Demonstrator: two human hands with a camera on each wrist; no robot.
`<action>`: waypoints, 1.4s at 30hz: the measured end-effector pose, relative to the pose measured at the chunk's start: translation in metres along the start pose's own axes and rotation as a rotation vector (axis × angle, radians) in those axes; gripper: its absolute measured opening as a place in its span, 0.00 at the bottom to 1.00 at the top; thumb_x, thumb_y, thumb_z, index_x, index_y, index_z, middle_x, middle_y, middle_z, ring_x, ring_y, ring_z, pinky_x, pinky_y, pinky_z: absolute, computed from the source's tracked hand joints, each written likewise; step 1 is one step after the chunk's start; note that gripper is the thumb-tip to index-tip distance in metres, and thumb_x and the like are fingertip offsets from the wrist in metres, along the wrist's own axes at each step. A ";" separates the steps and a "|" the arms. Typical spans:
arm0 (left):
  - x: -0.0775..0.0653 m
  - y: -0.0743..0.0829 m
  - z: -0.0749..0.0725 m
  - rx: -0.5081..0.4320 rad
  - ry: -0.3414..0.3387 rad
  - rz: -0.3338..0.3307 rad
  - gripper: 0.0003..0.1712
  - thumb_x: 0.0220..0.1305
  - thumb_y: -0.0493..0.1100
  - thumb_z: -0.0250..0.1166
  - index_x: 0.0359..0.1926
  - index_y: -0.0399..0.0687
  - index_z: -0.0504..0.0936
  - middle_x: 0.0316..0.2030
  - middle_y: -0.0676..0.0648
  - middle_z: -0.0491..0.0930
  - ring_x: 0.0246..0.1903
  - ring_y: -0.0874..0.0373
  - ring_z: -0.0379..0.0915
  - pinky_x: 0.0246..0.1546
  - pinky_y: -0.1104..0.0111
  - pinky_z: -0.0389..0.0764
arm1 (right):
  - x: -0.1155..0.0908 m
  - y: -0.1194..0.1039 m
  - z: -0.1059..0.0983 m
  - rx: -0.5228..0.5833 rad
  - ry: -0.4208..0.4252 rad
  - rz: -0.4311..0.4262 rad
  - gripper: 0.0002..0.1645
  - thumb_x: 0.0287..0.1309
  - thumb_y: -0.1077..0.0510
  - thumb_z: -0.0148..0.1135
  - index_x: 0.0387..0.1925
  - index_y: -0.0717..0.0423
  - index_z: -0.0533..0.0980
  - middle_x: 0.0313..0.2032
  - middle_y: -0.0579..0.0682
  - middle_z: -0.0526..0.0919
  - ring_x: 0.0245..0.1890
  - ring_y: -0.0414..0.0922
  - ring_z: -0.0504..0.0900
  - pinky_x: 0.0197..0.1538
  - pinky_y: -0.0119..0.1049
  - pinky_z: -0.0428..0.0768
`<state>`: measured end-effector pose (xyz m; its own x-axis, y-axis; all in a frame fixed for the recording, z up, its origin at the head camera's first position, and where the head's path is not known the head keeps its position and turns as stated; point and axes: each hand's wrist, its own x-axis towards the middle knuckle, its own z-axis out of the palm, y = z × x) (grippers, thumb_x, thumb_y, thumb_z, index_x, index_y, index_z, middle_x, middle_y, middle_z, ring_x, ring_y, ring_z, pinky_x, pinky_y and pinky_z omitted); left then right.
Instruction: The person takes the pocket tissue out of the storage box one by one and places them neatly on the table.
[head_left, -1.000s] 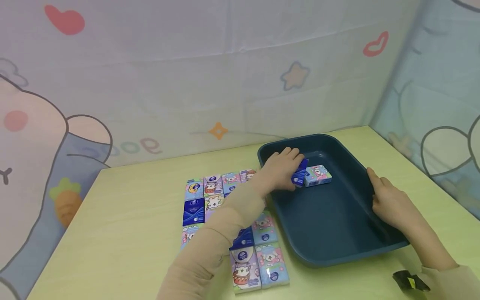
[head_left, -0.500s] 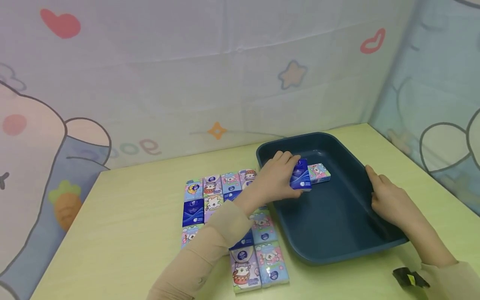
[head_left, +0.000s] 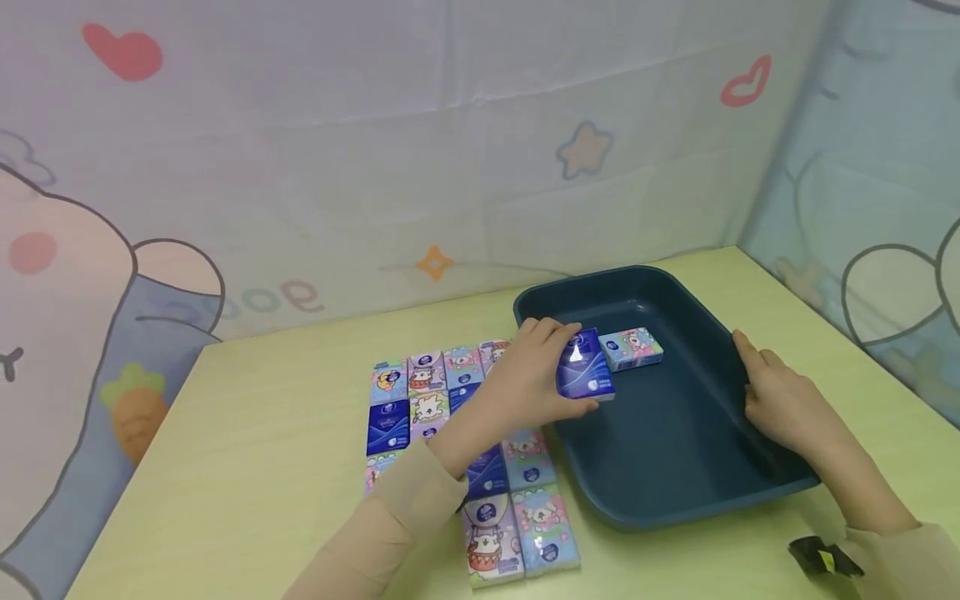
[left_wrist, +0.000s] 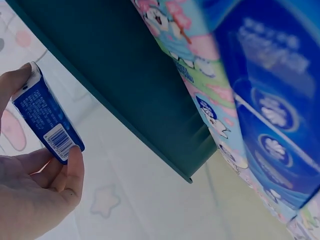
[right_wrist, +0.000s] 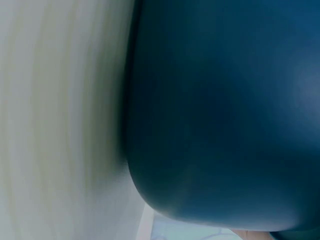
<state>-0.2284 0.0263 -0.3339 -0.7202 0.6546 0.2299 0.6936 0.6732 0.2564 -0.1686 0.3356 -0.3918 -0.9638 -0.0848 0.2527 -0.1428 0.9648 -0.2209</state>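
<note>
My left hand (head_left: 525, 379) pinches a dark blue pocket tissue pack (head_left: 587, 367) between thumb and fingers, over the left side of a dark teal plastic basin (head_left: 660, 450). In the left wrist view, thumb and fingers press on opposite ends of this blue tissue pack (left_wrist: 47, 117), and its barcode side shows. A pastel tissue pack (head_left: 633, 347) with a cartoon print lies in the far part of the basin, just right of the held one. My right hand (head_left: 783, 408) grips the basin's right rim. Only the basin's outer wall (right_wrist: 215, 120) fills most of the right wrist view.
Left of the basin, several cartoon and blue tissue packs (head_left: 387, 427) lie in rows on the pale yellow-green table (head_left: 255, 450), partly hidden by my left arm. A black strap piece (head_left: 823, 558) sits by the right cuff. A printed cloth wall (head_left: 337, 167) stands behind.
My left hand has drawn left and nearer with the blue tissue pack, whose broad face has turned into sight. The right hand stays on the rim, and the basin has hardly shifted.
</note>
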 end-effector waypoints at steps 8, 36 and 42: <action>-0.028 0.002 -0.001 -0.016 0.010 0.009 0.52 0.46 0.62 0.73 0.68 0.47 0.64 0.59 0.49 0.70 0.57 0.56 0.64 0.58 0.65 0.76 | -0.002 0.002 0.002 -0.002 -0.015 0.008 0.40 0.51 0.74 0.49 0.66 0.80 0.51 0.39 0.78 0.72 0.20 0.49 0.68 0.19 0.40 0.65; -0.106 0.001 0.003 -0.073 0.009 -0.058 0.48 0.43 0.62 0.74 0.64 0.52 0.69 0.56 0.53 0.72 0.54 0.59 0.63 0.53 0.65 0.78 | 0.000 0.003 0.000 0.003 0.002 -0.004 0.40 0.51 0.73 0.47 0.67 0.78 0.51 0.40 0.77 0.72 0.19 0.47 0.65 0.18 0.36 0.61; -0.128 -0.006 0.003 -0.099 -0.029 -0.139 0.46 0.44 0.63 0.73 0.63 0.52 0.70 0.54 0.54 0.72 0.53 0.59 0.62 0.52 0.63 0.79 | 0.001 0.002 0.000 0.007 -0.006 0.003 0.40 0.50 0.73 0.48 0.67 0.79 0.51 0.40 0.77 0.72 0.20 0.49 0.68 0.19 0.37 0.63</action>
<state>-0.1399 -0.0604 -0.3681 -0.8075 0.5681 0.1586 0.5816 0.7218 0.3753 -0.1700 0.3376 -0.3924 -0.9656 -0.0834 0.2461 -0.1413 0.9633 -0.2281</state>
